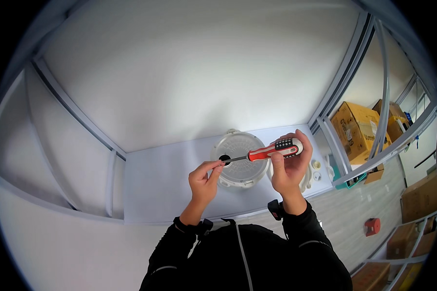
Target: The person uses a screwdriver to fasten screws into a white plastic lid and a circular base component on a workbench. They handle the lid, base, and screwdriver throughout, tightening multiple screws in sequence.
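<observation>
My right hand is wrapped round the handle of a screwdriver, red and white with black dotted grips. Its metal shaft points left, roughly level, above the work surface. At the shaft's tip, thumb and forefinger of my left hand are pinched together; whatever sits between them is too small to make out. Beneath both hands lies a round whitish plastic part with small tabs on its rim and a ribbed pattern. A dark round spot on it shows just behind the screwdriver's tip.
The parts lie on a pale table against a white wall. Another white part is half hidden by my right hand, with small round pieces beside it. Metal frame posts flank the table. Cardboard boxes and a red stool stand at right.
</observation>
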Available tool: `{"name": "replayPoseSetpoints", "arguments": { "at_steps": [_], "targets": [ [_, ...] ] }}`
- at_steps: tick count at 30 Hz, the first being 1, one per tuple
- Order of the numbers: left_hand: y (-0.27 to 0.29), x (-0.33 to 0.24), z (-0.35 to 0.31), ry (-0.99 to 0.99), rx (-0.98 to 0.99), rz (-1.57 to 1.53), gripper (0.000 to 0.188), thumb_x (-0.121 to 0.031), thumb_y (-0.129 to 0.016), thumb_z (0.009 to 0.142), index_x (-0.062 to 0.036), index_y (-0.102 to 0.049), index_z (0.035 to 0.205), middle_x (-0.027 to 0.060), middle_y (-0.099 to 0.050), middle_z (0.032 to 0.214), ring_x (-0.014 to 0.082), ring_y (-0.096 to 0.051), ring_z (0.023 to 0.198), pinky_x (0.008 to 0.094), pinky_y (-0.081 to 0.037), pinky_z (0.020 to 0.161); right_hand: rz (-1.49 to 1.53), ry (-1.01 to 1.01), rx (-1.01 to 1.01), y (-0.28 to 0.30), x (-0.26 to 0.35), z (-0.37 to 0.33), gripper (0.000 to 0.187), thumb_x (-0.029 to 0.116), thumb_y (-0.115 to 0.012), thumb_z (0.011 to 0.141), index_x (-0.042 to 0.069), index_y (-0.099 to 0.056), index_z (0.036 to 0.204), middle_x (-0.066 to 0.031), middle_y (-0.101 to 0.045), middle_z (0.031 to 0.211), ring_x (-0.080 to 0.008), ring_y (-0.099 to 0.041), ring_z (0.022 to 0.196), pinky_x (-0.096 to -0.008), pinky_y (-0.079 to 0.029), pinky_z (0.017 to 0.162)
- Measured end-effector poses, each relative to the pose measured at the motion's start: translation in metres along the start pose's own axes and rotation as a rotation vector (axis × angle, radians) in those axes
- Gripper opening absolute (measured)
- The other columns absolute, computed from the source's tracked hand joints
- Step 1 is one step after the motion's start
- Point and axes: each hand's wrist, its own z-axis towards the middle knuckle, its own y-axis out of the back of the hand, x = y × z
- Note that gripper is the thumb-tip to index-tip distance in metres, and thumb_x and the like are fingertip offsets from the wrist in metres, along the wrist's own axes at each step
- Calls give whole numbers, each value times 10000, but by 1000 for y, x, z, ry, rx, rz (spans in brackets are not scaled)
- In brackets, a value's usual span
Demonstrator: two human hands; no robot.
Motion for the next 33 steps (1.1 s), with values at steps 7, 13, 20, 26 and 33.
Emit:
{"name": "replayPoseSetpoints", "arguments": {
  "at_steps": [7, 13, 20, 26, 33],
  "targets": [
    [1, -3, 2, -54, 9, -13, 197, 77, -737, 979, 59, -763, 1174, 172, -790, 1079, 215, -749, 994, 310, -590, 882, 56, -34, 28, -4, -2, 1, 736, 86, -791, 974, -23, -366, 1565, -161, -580, 1269, -209, -608, 1106, -365, -524, 977],
    [0, -5, 5, -20, 28, -9, 222, 82, -749, 967, 41, -779, 1183, 159, -793, 1092, 198, -741, 979, 294, -579, 862, 72, -59, 35, -3, -3, 1, 755, 84, -789, 976, -20, -352, 1583, -165, -576, 1291, -212, -600, 1138, -376, -521, 1010],
    [-1, -2, 11, -28, 70, -23, 228, 94, -746, 960, 41, -780, 1179, 160, -798, 1086, 195, -744, 981, 287, -573, 860, 70, -71, 92, 0, -2, 3, 745, 75, -755, 1000, -13, -324, 1602, -189, -551, 1342, -235, -616, 1176, -395, -535, 1028],
    [5, 2, 8, 37, 123, -29, 212, 96, -734, 966, 49, -776, 1169, 166, -798, 1076, 210, -757, 978, 298, -579, 866, 281, -268, 211, 0, 15, 21, 740, 63, -709, 1027, 10, -289, 1634, -220, -532, 1404, -255, -650, 1203, -418, -562, 1017],
    [3, -4, 8, -30, 168, -55, 212, 101, -729, 964, 51, -774, 1165, 186, -795, 1065, 233, -768, 973, 314, -591, 867, 8, -366, 85, 10, 5, 19, 629, 114, -843, 960, -4, -434, 1423, -82, -716, 989, -154, -715, 950, -295, -588, 849]
  ]
}}
